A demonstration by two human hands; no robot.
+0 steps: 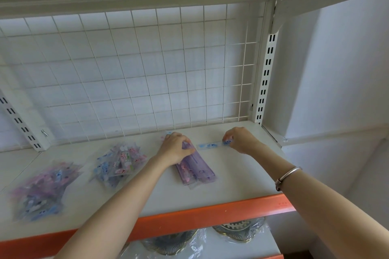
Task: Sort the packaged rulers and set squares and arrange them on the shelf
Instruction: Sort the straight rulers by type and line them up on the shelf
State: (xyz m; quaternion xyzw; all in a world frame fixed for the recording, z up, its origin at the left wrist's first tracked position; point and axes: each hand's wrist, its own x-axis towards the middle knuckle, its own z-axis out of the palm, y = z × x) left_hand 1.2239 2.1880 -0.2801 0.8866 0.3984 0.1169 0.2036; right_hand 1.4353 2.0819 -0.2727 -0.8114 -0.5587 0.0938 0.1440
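No print readable anywhere: the packs carry small cartoon marks and lettering, all too blurred to make out. White metal shelf with orange front lip [231, 185] holds four groups. Stack of purple packaged rulers in clear sleeves [196, 169], mid-shelf, lying front to back; it seems two packs wide, but the number of layers cannot be counted. Left hand [175, 149] covers its far end, grip curled over the packs and holding them. One single blue packaged ruler [210, 145] lies flat crosswise just right of the stack; right hand [242, 140] pinches its right end between thumb and fingertips. Two loose heaps to the left: blue-and-pink mixed packs [117, 164], and pink, purple and blue packs [40, 191] near the front lip; pieces overlap, uncountable. White wire grid back panel [134, 73] behind. Silver bangle [287, 176] on the right wrist. Below, plastic-wrapped ornate dishes [240, 231], at least two, cut off by the lip.
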